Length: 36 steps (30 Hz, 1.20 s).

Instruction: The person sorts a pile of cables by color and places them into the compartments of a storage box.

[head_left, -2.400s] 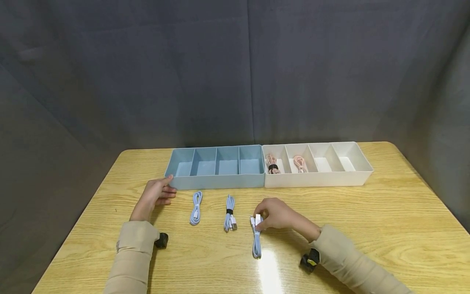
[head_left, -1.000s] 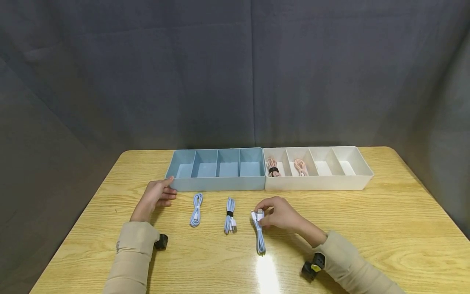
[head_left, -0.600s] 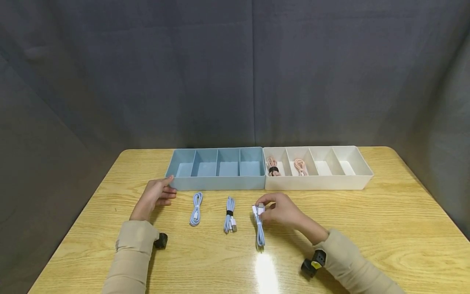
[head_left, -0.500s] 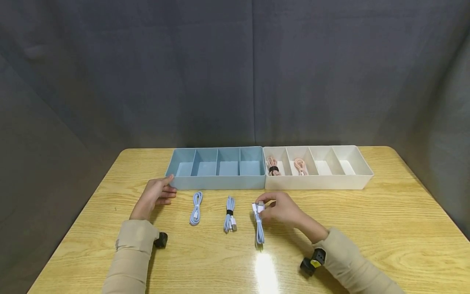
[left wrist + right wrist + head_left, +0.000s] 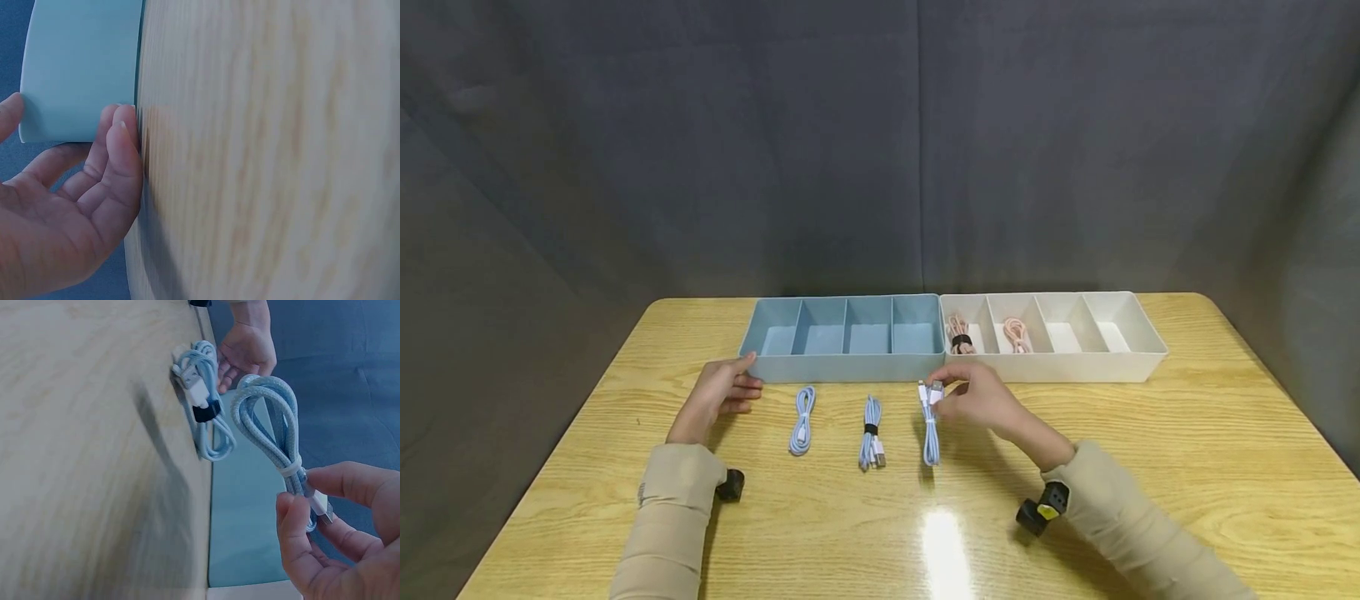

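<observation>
My hands work well apart: the left hand [image 5: 718,392] holds the left end of a blue four-compartment organizer [image 5: 842,368], thumb at its rim, while the right hand [image 5: 981,400] pinches a coiled blue USB cable [image 5: 931,442] near its white connectors. That cable hangs clear of the counter [image 5: 820,542], loop downward, a white band around it, in front of where the blue organizer meets a white organizer [image 5: 1075,367]. On the counter between my hands lie a black-strapped blue cable [image 5: 872,411] and, nearer my left, another blue coil [image 5: 802,425]. Two pink cables [image 5: 1016,332] sit in the white organizer's two leftmost compartments, one each. A dark gray curtain [image 5: 775,167] hangs behind everything.
</observation>
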{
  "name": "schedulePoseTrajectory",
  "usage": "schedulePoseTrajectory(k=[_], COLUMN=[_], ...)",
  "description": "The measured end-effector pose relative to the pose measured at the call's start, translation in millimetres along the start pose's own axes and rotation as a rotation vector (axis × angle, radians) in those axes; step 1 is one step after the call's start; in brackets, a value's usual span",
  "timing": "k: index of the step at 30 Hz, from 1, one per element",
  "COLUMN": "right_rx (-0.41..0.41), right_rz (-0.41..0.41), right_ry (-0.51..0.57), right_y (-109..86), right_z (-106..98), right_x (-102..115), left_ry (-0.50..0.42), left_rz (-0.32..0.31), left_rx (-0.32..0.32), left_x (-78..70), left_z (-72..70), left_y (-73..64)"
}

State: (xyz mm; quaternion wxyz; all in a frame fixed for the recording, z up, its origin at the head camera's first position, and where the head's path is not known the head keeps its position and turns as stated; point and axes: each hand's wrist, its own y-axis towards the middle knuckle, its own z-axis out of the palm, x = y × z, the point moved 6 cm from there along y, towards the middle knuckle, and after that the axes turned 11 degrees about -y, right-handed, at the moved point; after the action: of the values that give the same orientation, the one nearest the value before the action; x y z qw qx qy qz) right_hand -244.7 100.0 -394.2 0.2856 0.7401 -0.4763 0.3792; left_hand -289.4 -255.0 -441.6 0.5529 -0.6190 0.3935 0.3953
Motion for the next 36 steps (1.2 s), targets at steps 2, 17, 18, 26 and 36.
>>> schedulePoseTrajectory(k=[2, 17, 18, 26, 36], right_rx=[-0.010, -0.073, -0.077, -0.127, -0.177], right_rz=[0.007, 0.055, 0.051, 0.055, 0.063], right_ry=[0.004, 0.054, 0.053, 0.053, 0.023], right_y=[3.3, 18.6, 19.5, 29.2, 42.5], right_z=[-2.8, -18.1, -18.2, -19.5, -25.7], right_x=[-0.1, 5.2, 5.2, 4.4, 6.9], left_ry=[-0.009, -0.020, -0.019, 0.000, 0.004], left_rz=[0.004, 0.026, 0.020, -0.010, -0.004], left_rx=[-0.001, -0.006, -0.012, -0.022, -0.042], left_x=[-0.8, -2.5, -2.8, -2.5, 2.3], left_z=[-0.4, 0.0, -0.1, 1.0, -1.3], left_y=[-0.7, -0.5, -1.0, -2.9, 3.0])
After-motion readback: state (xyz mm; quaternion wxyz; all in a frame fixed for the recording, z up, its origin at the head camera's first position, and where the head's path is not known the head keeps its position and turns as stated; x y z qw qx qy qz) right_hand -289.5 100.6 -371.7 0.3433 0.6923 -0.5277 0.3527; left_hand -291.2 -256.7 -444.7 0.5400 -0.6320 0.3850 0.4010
